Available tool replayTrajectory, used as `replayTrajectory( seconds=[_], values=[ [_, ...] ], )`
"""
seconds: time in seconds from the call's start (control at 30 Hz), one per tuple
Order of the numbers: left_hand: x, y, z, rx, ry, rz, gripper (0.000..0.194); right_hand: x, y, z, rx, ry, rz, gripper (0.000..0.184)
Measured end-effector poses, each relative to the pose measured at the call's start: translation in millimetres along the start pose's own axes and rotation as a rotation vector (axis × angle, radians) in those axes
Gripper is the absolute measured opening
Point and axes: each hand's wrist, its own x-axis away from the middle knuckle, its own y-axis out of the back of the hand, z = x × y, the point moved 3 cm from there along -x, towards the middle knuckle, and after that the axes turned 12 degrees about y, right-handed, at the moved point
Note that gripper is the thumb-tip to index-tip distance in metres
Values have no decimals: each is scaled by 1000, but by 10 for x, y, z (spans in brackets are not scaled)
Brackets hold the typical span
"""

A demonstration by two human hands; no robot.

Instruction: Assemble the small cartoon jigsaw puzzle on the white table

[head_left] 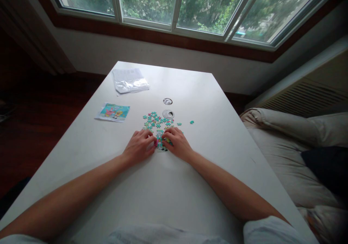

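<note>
A partly joined jigsaw puzzle [159, 137] with colourful cartoon figures lies on the white table [168, 189], between my two hands. My left hand [140, 144] has curled fingers, with thumb and fingertips at the puzzle's left edge. From the other side my right hand [176, 142] bends over the puzzle's right part, its fingertips on the pieces and covering some of them. Just beyond the hands is a spread of loose green puzzle pieces [154, 120]. One single puzzle piece [191, 122] lies apart to the right.
A round metal lid [168, 114] and a smaller shiny disc [168, 101] lie behind the pieces. To the left is a cartoon picture sheet [114, 112]; farther back, a clear plastic bag [130, 80]. A beige sofa [282, 146] stands right of the table, below windows.
</note>
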Motion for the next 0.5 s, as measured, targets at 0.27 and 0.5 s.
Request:
replayTrajectory(
  seconds=[0.27,0.5],
  values=[
    [-5,5,-3,9,-5,1,17,-6,-3,-4,1,-3,3,12],
    [-16,-6,-3,17,-4,0,11,-5,-4,4,0,-3,4,13]
  ],
)
